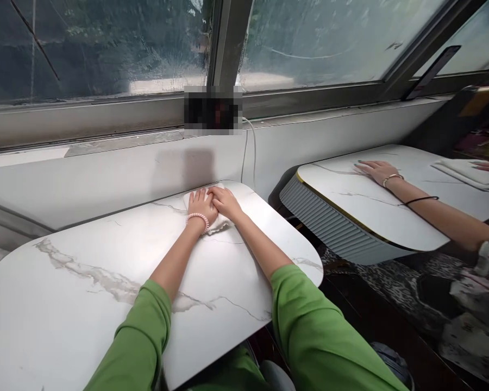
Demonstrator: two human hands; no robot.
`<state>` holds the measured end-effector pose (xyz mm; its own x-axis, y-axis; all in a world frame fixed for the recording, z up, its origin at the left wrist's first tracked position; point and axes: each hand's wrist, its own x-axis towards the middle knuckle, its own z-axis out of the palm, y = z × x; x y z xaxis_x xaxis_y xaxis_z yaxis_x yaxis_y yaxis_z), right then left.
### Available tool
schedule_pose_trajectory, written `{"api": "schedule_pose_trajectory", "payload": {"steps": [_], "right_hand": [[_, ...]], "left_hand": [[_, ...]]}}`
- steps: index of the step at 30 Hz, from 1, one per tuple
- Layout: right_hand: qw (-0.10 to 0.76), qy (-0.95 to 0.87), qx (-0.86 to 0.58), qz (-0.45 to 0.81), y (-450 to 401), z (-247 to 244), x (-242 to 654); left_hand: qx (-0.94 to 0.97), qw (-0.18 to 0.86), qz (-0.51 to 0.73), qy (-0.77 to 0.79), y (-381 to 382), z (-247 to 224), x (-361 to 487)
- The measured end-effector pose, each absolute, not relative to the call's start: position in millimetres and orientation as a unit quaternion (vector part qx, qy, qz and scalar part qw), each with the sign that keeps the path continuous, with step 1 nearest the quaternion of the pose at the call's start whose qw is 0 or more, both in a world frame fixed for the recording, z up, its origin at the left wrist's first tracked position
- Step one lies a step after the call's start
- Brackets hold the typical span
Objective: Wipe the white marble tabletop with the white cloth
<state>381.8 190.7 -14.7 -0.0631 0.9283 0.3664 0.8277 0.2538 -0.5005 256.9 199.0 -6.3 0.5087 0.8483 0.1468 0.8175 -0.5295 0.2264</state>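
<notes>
The left hand's fingers (198,196) lie flat and slightly spread on a white cloth (222,224); the right hand (227,202) rests beside them, its fingers touching the left hand. The cloth lies at the far edge of the marbled counter (81,288), near the wall (126,184).

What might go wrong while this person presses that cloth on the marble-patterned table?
The white cable hanging down the wall beside the table might get snagged if the cloth strays that way. The beaded bracelet on the left wrist sits right by the cloth, so it could catch its edge.
</notes>
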Motion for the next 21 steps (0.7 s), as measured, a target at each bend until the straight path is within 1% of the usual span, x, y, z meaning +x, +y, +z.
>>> {"api": "schedule_pose_trajectory", "payload": {"steps": [5, 12, 16, 21], "right_hand": [[0.33, -0.737, -0.582, 0.091, 218.6, -16.4, 368.9], [0.319, -0.731, -0.596, 0.092, 202.3, -16.6, 369.1], [0.301, -0.748, -0.584, 0.097, 163.7, -13.7, 368.6], [0.281, -0.773, -0.56, 0.098, 76.1, -12.9, 375.7]], "left_hand": [[0.855, 0.036, 0.129, 0.5, 218.6, -6.1, 243.5], [0.866, 0.03, 0.094, 0.49, 206.9, -1.5, 243.4], [0.865, 0.035, 0.077, 0.495, 167.4, 0.2, 242.0], [0.881, 0.05, 0.077, 0.463, 86.1, -1.0, 240.8]]}}
